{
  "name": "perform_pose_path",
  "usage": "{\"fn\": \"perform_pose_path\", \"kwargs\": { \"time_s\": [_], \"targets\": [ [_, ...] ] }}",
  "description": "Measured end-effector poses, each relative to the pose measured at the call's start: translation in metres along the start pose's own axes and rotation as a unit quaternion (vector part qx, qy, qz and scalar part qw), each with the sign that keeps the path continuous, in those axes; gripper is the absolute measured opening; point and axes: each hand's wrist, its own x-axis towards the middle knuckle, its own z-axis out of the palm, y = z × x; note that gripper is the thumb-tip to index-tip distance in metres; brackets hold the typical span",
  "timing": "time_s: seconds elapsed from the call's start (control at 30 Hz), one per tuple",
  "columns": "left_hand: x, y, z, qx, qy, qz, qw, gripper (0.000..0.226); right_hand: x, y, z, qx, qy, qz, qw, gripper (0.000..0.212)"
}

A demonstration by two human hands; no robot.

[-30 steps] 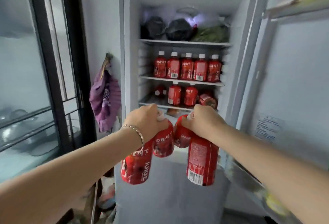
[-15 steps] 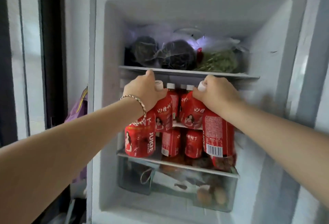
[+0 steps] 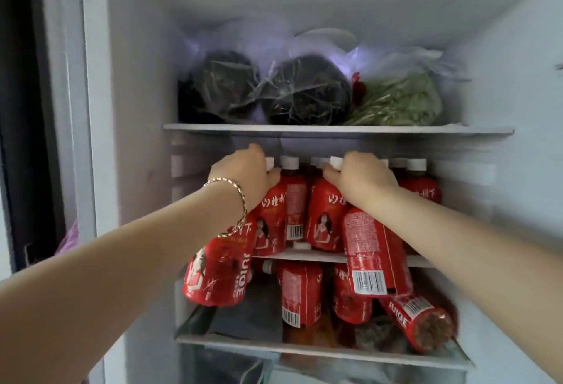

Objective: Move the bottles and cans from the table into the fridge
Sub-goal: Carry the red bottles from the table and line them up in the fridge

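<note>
- An open fridge (image 3: 137, 78) fills the view, with two bare arms reaching into it.
- The left hand (image 3: 243, 176) is curled over the necks of two red juice bottles and holds both. A bracelet (image 3: 240, 200) sits on its wrist.
- Below this grip and to its outer side hangs the outer left bottle (image 3: 216, 264). It is tilted, in front of the middle shelf (image 3: 320, 257), and its base is lower than the shelf edge.
- Straight beneath the same grip is the inner left bottle (image 3: 271, 219), nearly upright. Its base is at the shelf edge and may be resting on it, but blur leaves that unclear.
- The right hand (image 3: 362, 182) is also curled round two bottle necks. A white cap shows at its fingertips.
- Under that grip, toward the left hand, is the inner right bottle (image 3: 323, 219), upright with its base at the shelf edge.
- Below and in front of the grip hangs the outer right bottle (image 3: 374, 255). It leans, its barcode faces the camera, and its base hangs below the shelf.
- Behind both grips, a back row (image 3: 423, 185) of matching white-capped bottles stands on the middle shelf.
- Above the hands, the top shelf (image 3: 335, 130) holds dark bags (image 3: 304, 91) and bagged greens (image 3: 402, 100).
- Beneath the hands, the lower shelf (image 3: 304, 350) carries standing bottles (image 3: 300, 292). Under the right forearm, a lying bottle (image 3: 417, 319) rests on its side.
</note>
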Motion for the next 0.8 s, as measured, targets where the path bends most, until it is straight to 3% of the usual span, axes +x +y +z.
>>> {"fn": "perform_pose_path", "kwargs": {
  "time_s": [0.2,0.37,0.43,0.53,0.63,0.8],
  "targets": [
    [0.018,-0.013,0.013,-0.009,-0.021,-0.018,1.000,0.050,0.016,-0.033,0.010,-0.032,-0.051,-0.033,0.998,0.048],
    [0.022,-0.022,0.017,-0.033,-0.052,-0.050,0.997,0.057,0.003,-0.044,0.013,0.036,-0.074,-0.028,0.996,0.076],
    [0.021,-0.021,0.019,-0.050,-0.065,-0.058,0.995,0.060,-0.011,-0.038,0.009,0.076,-0.048,-0.019,0.996,0.083],
    [0.015,-0.019,0.024,-0.065,-0.061,-0.070,0.994,0.066,-0.036,-0.022,-0.001,0.120,0.076,-0.078,0.987,0.052],
    [0.009,-0.022,0.026,-0.074,-0.052,-0.078,0.993,0.067,-0.049,-0.013,-0.015,0.097,0.167,-0.177,0.965,0.021],
    [0.006,-0.025,0.024,-0.093,-0.050,-0.085,0.991,0.063,-0.031,-0.016,-0.039,0.118,0.246,-0.215,0.938,0.012]
  ]
}}
